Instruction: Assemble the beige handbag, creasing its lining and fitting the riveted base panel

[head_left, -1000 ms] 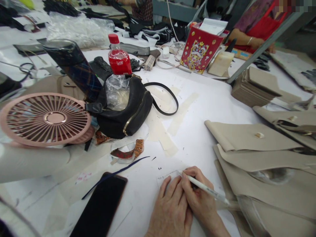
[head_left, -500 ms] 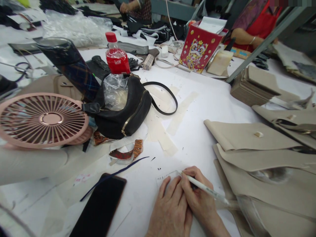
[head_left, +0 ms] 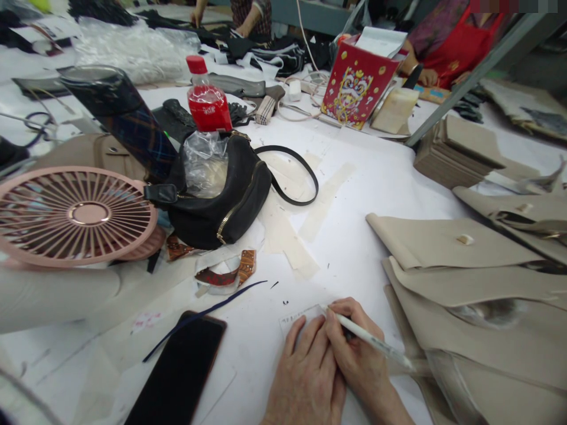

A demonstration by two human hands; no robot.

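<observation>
My right hand [head_left: 361, 348] is closed around a white pen [head_left: 376, 341], whose tip meets the top right edge of a small slip of paper [head_left: 290, 323]. Tiny dark marks run along the slip's upper edge. Lying flat across the slip with fingers stretched out, my left hand [head_left: 305, 372] covers most of it and touches the right hand. Left of them rests a black phone [head_left: 181, 372], with a thin dark blue strip [head_left: 208, 310] crossing its top end.
Beige leather bag pieces [head_left: 456, 242] are layered at right, below a stack of beige pieces [head_left: 456, 153]. A pink fan [head_left: 88, 213], black bag [head_left: 221, 206], dark flask [head_left: 124, 124] and red-labelled bottle [head_left: 208, 106] stand at left. Two co-workers are across the table, behind a red box [head_left: 361, 82].
My hands hold nearly the same pose, with the pen tip still at the slip's edge. Across the table, the co-workers' arms and hands have shifted.
</observation>
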